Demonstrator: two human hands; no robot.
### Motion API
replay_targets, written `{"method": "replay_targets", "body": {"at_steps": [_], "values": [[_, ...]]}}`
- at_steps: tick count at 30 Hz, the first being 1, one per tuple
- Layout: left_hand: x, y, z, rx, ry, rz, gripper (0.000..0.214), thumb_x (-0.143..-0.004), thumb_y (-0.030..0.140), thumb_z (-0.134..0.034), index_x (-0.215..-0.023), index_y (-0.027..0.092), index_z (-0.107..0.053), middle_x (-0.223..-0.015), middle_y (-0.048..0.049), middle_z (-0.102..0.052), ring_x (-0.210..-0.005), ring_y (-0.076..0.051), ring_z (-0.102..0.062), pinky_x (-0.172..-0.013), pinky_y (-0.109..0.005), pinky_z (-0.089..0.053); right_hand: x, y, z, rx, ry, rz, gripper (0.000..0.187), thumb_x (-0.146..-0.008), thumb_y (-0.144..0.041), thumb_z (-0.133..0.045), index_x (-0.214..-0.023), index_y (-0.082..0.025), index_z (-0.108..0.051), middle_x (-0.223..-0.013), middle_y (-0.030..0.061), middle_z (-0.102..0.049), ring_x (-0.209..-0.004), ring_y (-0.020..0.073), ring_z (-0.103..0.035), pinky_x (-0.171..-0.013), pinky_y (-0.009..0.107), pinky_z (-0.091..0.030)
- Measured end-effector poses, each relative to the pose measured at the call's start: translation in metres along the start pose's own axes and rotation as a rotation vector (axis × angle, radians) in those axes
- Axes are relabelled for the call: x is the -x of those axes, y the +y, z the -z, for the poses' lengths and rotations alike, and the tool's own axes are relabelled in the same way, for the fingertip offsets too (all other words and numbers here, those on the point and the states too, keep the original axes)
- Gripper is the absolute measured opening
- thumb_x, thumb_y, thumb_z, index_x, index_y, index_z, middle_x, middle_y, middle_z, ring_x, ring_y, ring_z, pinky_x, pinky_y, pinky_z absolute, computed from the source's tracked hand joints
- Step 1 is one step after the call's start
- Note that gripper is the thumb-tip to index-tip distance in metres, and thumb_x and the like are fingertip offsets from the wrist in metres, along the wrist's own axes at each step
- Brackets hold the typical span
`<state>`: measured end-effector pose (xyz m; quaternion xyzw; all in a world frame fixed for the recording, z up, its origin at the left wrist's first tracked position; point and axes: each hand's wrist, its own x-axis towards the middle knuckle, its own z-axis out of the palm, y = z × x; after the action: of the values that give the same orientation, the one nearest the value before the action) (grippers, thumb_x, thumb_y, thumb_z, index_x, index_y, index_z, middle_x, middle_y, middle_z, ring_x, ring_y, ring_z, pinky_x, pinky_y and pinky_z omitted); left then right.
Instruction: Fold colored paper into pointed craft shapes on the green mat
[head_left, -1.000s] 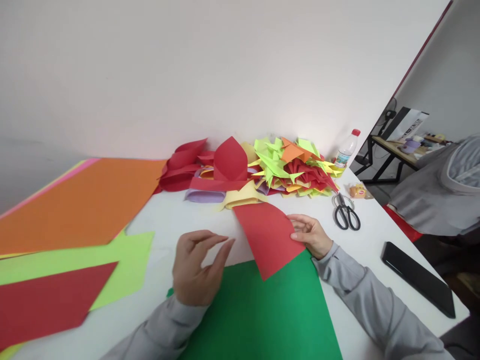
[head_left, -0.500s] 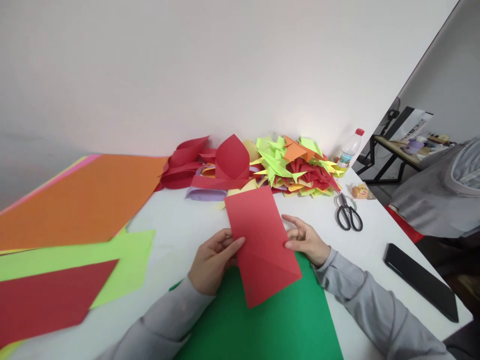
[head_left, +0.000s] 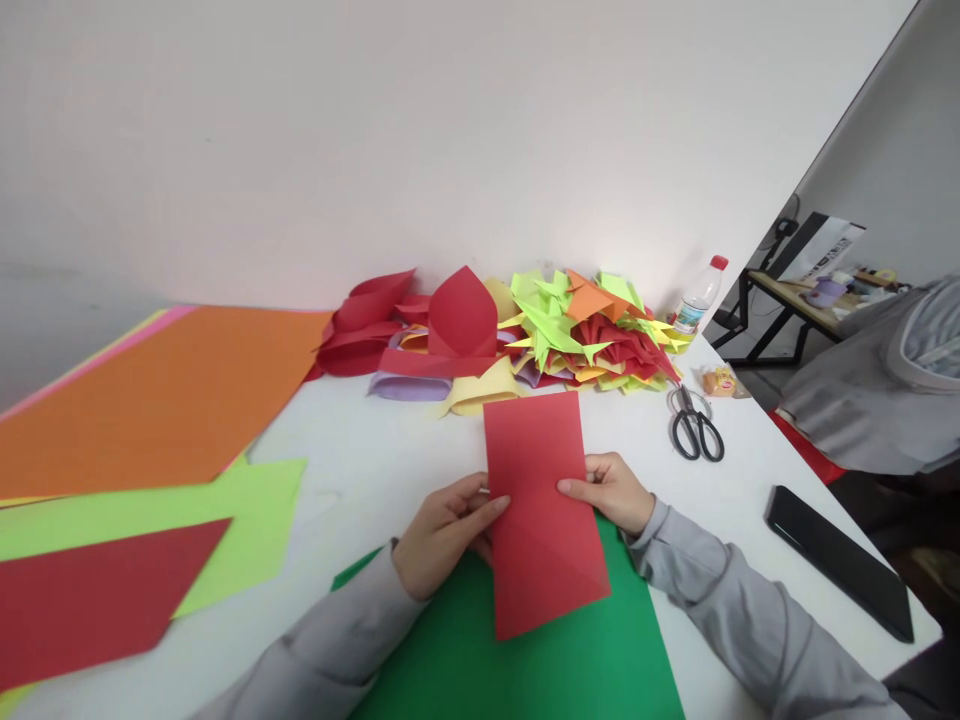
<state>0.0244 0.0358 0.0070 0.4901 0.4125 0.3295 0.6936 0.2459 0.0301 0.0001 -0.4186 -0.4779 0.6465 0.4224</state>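
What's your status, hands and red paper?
Left hand, right hand: pinching opposite edges of red paper. Green sheet partly beneath. Scissors off right, apart from both hands.

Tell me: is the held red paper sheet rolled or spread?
Spread: the red paper sheet shows a broad four-cornered face between left fingers and right fingers.

Marks on the bottle label (head_left: 686, 317) and distant package (head_left: 821, 250) are illegible.

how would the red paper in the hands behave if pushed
The red paper is likely light, as the left hand and right hand pinch only its side edges. It looks fairly stiff, spanning them nearly flat. Pushed, it might bend first at the faint lower crease.
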Motion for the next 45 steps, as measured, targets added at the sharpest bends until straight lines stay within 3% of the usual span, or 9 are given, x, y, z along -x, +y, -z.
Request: {"method": "replay_targets", "body": {"at_steps": [11,14,18,23,31,35,38,41,45], "values": [[0.0,0.001,0.003,0.104,0.03,0.069,0.042,-0.06,0.047,-0.079,-0.084,0.014,-0.071,-0.054,-0.0015,-0.067,-0.045,-0.018,-0.063,-0.042,-0.028,-0.053,0.0,-0.001,-0.002,-0.068,0.022,-0.002,0.038,-0.062,-0.044,-0.081,-0.086,-0.015,-0.073,-0.073,0.0019,-0.073,-0.062,0.0144,-0.066,-0.067,0.03,-0.054],[0.001,0.001,0.004,0.169,0.026,0.074,0.063,-0.062,0.042,-0.078,-0.116,0.012,-0.064,-0.055,-0.0035,-0.068,-0.045,-0.02,-0.064,-0.041,-0.028,-0.052,0.0,-0.002,-0.001,-0.114,0.027,-0.011,0.039,-0.063,-0.043,-0.081,-0.089,-0.015,-0.073,-0.075,0.0032,-0.073,-0.064,0.0143,-0.067,-0.068,0.029,-0.054],[0.002,-0.001,0.003,0.232,0.013,-0.189,0.097,-0.065,0.03,-0.077,-0.146,0.033,-0.025,-0.096,-0.0089,-0.074,-0.066,-0.023,-0.071,-0.054,-0.032,-0.057,-0.001,-0.001,0.001,-0.204,0.049,-0.007,0.04,-0.062,-0.041,-0.083,-0.09,-0.015,-0.073,-0.077,0.0044,-0.074,-0.065,0.0154,-0.068,-0.07,0.031,-0.054],[0.001,0.002,0.0,-0.072,0.033,-0.392,0.025,-0.067,0.04,-0.077,-0.088,0.025,-0.078,-0.119,-0.0127,-0.067,-0.103,-0.031,-0.066,-0.083,-0.037,-0.056,-0.001,-0.003,0.001,-0.153,0.022,-0.015,0.041,-0.063,-0.042,-0.082,-0.092,-0.015,-0.072,-0.076,0.0043,-0.074,-0.066,0.0153,-0.068,-0.07,0.031,-0.053],[0.002,0.01,0.0,-0.178,0.129,-0.39,0.021,-0.06,0.043,-0.079,-0.067,0.023,-0.079,-0.101,-0.0119,-0.073,-0.094,-0.031,-0.068,-0.082,-0.038,-0.057,0.0,-0.006,-0.001,-0.023,-0.04,0.009,0.039,-0.067,-0.045,-0.078,-0.09,-0.014,-0.071,-0.065,0.0007,-0.07,-0.053,0.0109,-0.062,-0.055,0.022,-0.05],[0.0,0.005,0.0,-0.126,0.189,-0.301,0.026,-0.06,0.046,-0.078,-0.06,0.019,-0.076,-0.088,-0.0092,-0.074,-0.078,-0.025,-0.068,-0.072,-0.035,-0.06,-0.006,0.003,0.003,-0.033,0.001,0.062,0.062,-0.074,-0.054,-0.069,-0.122,-0.016,-0.057,-0.055,-0.0011,-0.064,-0.041,0.0108,-0.055,-0.039,0.019,-0.04],[-0.002,0.001,0.0,-0.012,0.245,-0.236,0.03,-0.059,0.046,-0.08,-0.064,0.018,-0.076,-0.089,-0.0077,-0.074,-0.071,-0.022,-0.069,-0.071,-0.034,-0.061,-0.008,0.007,0.005,-0.164,-0.004,0.185,0.088,-0.07,-0.07,-0.062,-0.141,-0.026,-0.034,-0.084,0.0049,-0.07,-0.066,0.0172,-0.066,-0.047,0.023,-0.05],[-0.003,0.0,0.001,-0.008,0.242,-0.201,0.031,-0.06,0.045,-0.08,-0.072,0.017,-0.075,-0.074,-0.006,-0.074,-0.064,-0.021,-0.069,-0.068,-0.033,-0.061,-0.005,0.004,0.0,-0.195,-0.038,0.289,0.096,-0.057,-0.064,-0.077,-0.138,-0.033,-0.035,-0.127,0.0078,-0.057,-0.099,0.0225,-0.063,-0.068,0.029,-0.056],[-0.002,0.001,-0.003,-0.017,0.206,-0.223,0.051,-0.059,0.042,-0.08,-0.101,0.017,-0.067,-0.076,-0.0044,-0.075,-0.056,-0.02,-0.067,-0.061,-0.035,-0.059,-0.001,-0.003,-0.01,-0.163,0.129,0.281,0.102,-0.054,-0.035,-0.087,-0.139,-0.031,-0.032,-0.123,0.0054,-0.061,-0.108,0.0216,-0.061,-0.092,0.036,-0.05]]}}
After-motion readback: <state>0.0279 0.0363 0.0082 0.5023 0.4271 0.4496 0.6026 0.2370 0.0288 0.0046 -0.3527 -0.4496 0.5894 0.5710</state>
